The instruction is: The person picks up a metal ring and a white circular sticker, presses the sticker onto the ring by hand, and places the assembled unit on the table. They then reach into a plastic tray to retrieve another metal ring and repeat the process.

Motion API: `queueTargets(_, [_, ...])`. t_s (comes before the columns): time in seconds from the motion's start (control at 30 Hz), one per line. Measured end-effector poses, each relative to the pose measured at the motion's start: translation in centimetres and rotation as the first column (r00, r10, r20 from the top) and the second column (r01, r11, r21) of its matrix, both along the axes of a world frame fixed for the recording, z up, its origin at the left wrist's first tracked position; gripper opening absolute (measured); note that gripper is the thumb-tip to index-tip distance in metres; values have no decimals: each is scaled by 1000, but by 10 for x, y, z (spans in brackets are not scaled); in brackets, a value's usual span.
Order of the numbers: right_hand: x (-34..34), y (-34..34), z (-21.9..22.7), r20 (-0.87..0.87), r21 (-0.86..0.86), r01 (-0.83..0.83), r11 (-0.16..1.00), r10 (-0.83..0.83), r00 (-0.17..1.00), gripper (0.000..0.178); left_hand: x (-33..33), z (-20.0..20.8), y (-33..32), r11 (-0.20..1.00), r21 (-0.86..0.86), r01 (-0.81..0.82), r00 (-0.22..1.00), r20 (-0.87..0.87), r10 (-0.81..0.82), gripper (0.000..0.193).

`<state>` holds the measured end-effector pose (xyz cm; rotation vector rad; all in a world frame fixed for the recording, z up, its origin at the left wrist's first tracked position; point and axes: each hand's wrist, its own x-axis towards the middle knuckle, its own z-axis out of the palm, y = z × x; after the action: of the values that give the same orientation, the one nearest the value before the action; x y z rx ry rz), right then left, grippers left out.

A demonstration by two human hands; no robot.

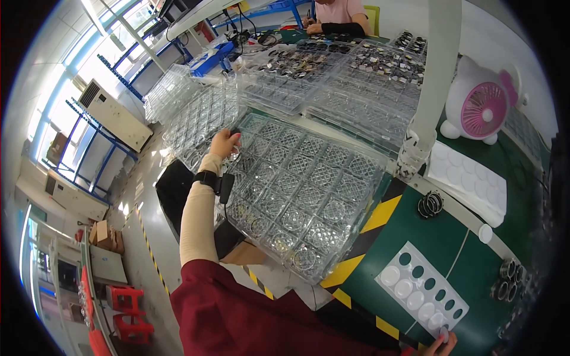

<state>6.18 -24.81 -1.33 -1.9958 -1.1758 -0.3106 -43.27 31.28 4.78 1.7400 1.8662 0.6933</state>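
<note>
My left hand (224, 144) is over the far left corner of a clear plastic compartment tray (309, 184). Its fingers are curled together, and whatever they hold is too small to make out. Round, ring-like pieces show in several of the tray's compartments. At the lower right, my right hand (440, 345) pinches a small white round sticker (444, 333) at the near corner of a pale sticker sheet (418, 291). One row of the sheet has white discs; the other has round holes showing the green mat (368, 285).
Stacked clear trays (356, 113) with small parts lie beyond. A white post (436, 89) rises beside a pink-and-white fan (484, 107). Black rings (430, 204) and a padded white sheet (469, 184) are at right. Another person (341, 18) works at the far side.
</note>
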Motion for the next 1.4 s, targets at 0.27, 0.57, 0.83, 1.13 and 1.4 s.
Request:
queueTargets(0.27, [-4, 1, 3, 16, 16, -31, 999, 30, 999, 23, -16, 0, -34, 983, -139, 116, 969, -203, -143, 34])
queueTargets(0.57, [-2, -2, 3, 11, 11, -32, 999, 32, 999, 24, -40, 6, -71, 987, -153, 50, 847, -517, -123, 40])
queueTargets(0.83, [-7, 1, 9, -16, 23, -37, 999, 38, 999, 24, -59, 14, -90, 981, -156, -112, 956, 253, 149, 51])
queueTargets(1.13, [-5, -9, 6, -29, 21, -47, 999, 47, 998, 24, -78, -5, -117, 988, -154, 31, 833, -542, -110, 43])
queueTargets(1.4, [3, -18, -19, -218, 68, -46, 997, 60, 974, 15, -57, 28, -126, 963, -268, -27, 639, 736, 223, 19])
